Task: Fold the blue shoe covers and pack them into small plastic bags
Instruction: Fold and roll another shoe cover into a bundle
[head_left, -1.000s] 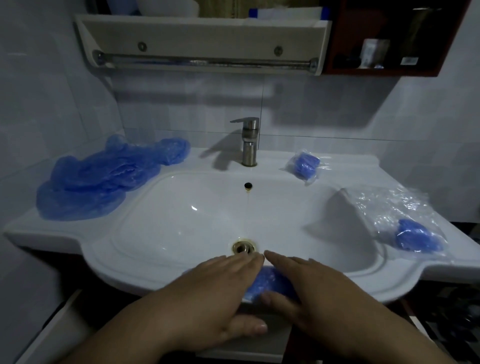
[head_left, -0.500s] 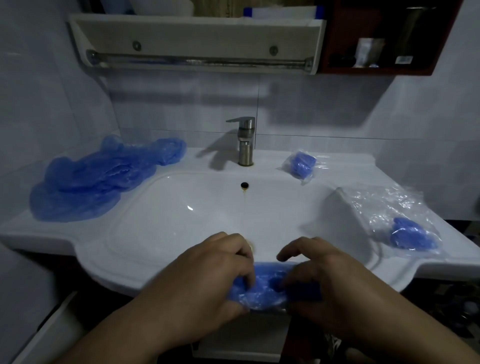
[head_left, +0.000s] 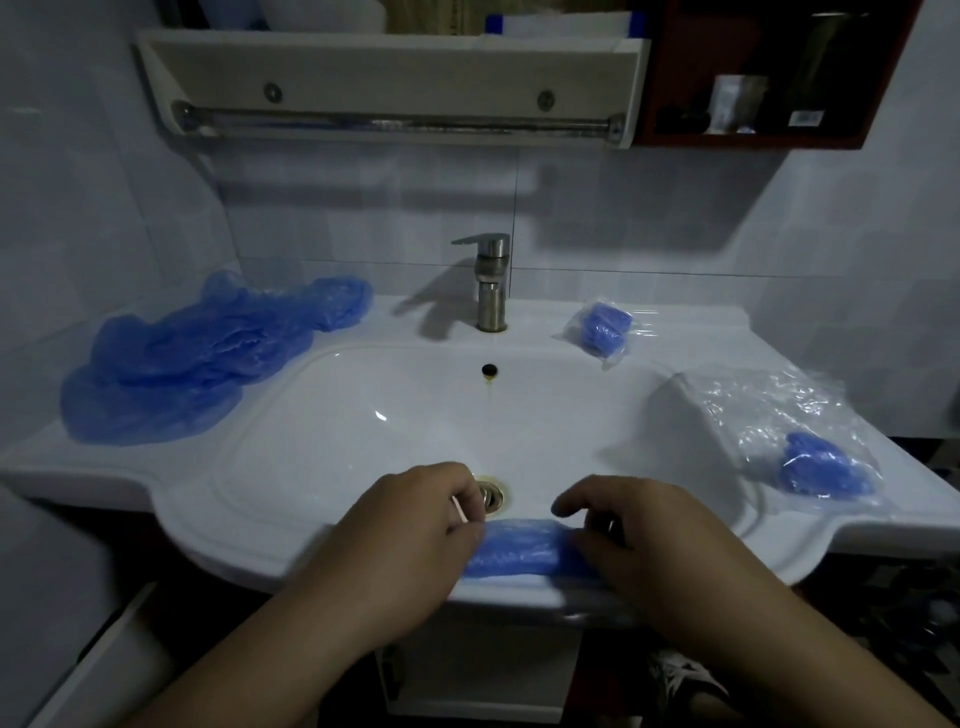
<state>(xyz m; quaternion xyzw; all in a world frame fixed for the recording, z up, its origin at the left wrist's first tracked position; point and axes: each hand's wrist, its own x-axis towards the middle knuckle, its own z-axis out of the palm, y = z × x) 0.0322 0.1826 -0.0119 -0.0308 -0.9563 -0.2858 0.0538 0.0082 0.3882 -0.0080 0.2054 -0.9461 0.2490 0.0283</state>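
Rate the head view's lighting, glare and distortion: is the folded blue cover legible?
Head view: dim, bluish, yet the folded blue plastic shoe cover held by left hand and right hand reads clearly; small glare streak on the white ceramic basin; steel faucet throws a hard shadow leftward; edges bend from the wide lens.

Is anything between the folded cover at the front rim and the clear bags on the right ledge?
Nothing visible. The left hand and right hand grip the folded shoe cover on the sink's front rim. Only bare white rim lies between it and the clear bags on the right ledge.
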